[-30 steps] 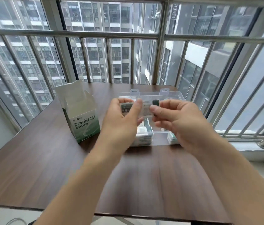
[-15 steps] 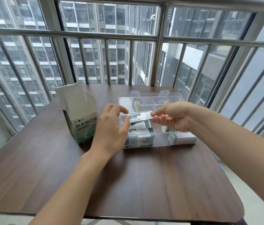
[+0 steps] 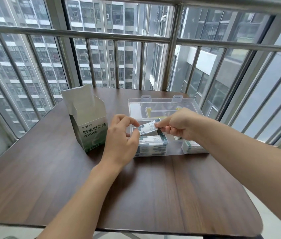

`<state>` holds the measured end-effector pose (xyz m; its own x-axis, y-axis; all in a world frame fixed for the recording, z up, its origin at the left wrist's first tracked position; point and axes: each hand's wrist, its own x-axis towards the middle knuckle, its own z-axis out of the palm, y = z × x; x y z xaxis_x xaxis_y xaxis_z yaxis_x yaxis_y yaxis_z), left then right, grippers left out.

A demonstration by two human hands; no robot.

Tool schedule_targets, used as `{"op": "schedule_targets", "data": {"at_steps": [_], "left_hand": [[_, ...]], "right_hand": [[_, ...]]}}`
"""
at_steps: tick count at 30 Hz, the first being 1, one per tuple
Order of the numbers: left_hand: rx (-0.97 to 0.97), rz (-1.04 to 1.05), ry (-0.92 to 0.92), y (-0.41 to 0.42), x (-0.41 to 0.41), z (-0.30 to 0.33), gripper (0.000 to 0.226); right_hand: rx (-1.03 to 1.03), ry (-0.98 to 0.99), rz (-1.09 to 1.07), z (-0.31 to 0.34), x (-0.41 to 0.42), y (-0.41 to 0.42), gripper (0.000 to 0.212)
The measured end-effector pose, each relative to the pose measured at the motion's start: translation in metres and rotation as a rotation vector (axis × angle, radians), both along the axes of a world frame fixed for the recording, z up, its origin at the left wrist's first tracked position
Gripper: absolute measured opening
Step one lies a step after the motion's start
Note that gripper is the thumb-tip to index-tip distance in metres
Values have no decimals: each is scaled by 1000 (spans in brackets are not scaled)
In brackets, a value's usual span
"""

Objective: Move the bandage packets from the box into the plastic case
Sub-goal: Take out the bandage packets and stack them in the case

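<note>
Left hand (image 3: 120, 140) now back pinching the bandage packet (image 3: 147, 128) with right hand (image 3: 179, 125) above half-hidden stacks (image 3: 151, 145)

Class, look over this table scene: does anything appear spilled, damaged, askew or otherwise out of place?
Nothing stands out. The box stands upright with its flap open, stacked packets lie inside the plastic case, and both hands hold one packet above them.
</note>
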<state>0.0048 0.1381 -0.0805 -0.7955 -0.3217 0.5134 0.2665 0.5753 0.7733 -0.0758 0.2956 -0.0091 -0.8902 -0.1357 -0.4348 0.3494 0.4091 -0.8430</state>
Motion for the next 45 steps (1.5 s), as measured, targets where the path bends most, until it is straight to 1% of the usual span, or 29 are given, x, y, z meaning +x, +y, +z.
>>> {"op": "schedule_targets", "data": {"at_steps": [2, 8, 11, 14, 16, 18, 22, 25, 27, 33, 36, 39, 43, 45], "left_hand": [[9, -2, 0, 0, 0, -1, 18], [0, -13, 3, -1, -2, -2, 14], [-2, -12, -11, -2, -1, 0, 13], [-89, -25, -47, -5, -1, 7, 11], [-207, -45, -92, -7, -3, 16, 10], [-310, -66, -148, -8, -7, 29, 8], [-478, -135, -316, -4, -16, 49, 8], [-638, -132, -428, 0, -23, 55, 11], [-705, -116, -477, 2, -27, 57, 9], [-755, -129, -467, 0, -32, 53, 14], [-765, -119, -449, -2, -32, 52, 12], [-748, -121, -448, -1, -32, 53, 12], [-733, -128, -465, -1, -30, 54, 14], [-742, -134, -475, -2, -30, 56, 16]], "right_hand": [[64, 59, 12, -2, 0, 0, 20], [275, 252, 84, 0, 0, 3, 27], [346, 339, 133, 5, 0, 8, 26], [406, 378, 184, 10, -1, 15, 27], [458, 365, 244, 13, -2, 17, 27], [468, 297, 307, 16, -2, 16, 23], [501, 228, 402, 19, 1, 7, 13], [495, 211, 422, 17, 1, 5, 11], [478, 201, 418, 17, 1, 6, 11], [477, 210, 476, 14, 0, 12, 15], [487, 258, 535, 9, -1, 15, 8], [564, 291, 624, 7, -1, 15, 4], [600, 283, 690, 10, 3, 11, 8], [598, 276, 727, 11, 4, 10, 15]]}}
